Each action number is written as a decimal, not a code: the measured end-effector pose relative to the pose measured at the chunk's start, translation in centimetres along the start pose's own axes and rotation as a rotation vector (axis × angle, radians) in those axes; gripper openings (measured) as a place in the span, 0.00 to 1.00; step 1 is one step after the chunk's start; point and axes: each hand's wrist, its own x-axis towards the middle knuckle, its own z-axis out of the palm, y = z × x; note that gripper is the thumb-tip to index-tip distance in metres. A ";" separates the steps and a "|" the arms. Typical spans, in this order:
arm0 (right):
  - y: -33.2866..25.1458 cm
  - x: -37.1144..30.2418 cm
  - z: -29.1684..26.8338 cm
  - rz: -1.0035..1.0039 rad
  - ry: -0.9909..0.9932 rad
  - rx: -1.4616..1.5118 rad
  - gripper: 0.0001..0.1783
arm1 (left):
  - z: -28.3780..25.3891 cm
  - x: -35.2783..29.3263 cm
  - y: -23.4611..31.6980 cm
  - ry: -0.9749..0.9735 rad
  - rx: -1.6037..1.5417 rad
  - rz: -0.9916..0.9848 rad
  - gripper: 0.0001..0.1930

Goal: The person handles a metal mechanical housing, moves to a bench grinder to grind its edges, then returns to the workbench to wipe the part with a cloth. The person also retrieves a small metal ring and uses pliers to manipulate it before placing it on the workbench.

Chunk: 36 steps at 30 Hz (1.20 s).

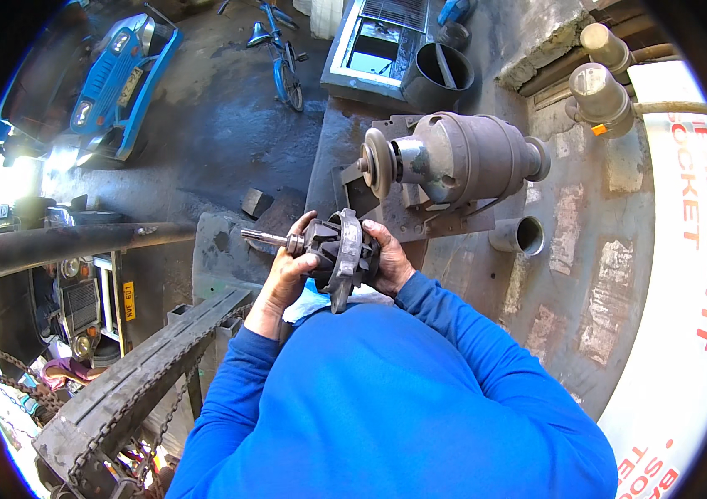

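Head view: both hands' fingers [307,264] around rotor [332,248].

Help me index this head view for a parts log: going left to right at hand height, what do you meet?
Dark pipe → left hand → rotor-like metal part → right hand → short open pipe stub

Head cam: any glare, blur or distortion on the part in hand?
Head view: strong fisheye bend toward the rim, blown-out glare at the left edge; the rotor part between left hand and right hand sits in sun, fairly sharp, no motion blur.
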 end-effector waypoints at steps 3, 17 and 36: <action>0.1 0.0 -0.2 -0.124 0.078 -0.084 0.28 | 0.5 0.3 -1.1 0.042 -0.154 -0.060 0.50; -0.9 0.1 -2.2 -0.107 0.273 -0.003 0.28 | 4.9 4.3 -2.3 0.369 -0.004 -0.186 0.14; -3.4 0.4 1.3 0.011 0.520 -0.165 0.31 | 3.7 8.3 -2.4 0.325 -0.213 -0.334 0.15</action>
